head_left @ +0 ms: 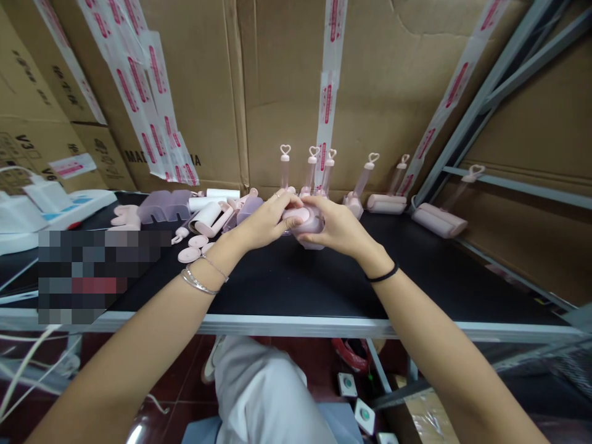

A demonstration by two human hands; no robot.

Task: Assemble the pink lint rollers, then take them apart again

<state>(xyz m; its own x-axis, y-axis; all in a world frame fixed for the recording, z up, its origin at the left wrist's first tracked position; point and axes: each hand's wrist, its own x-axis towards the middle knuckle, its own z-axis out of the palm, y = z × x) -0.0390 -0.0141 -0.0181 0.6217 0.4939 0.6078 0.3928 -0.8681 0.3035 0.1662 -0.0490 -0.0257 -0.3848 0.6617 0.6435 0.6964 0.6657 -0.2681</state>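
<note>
Left hand (272, 217) and right hand (341, 227) are cupping a pink part (313, 222) over the worktop (296, 280), grip wrapping its sides (likely light, stiff, slick; sides suit holding).

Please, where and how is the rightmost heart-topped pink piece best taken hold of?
Probably around its thick pink base, with the right hand coming from the front: its long side faces the person unobstructed, while the tube above looks thin.
</note>
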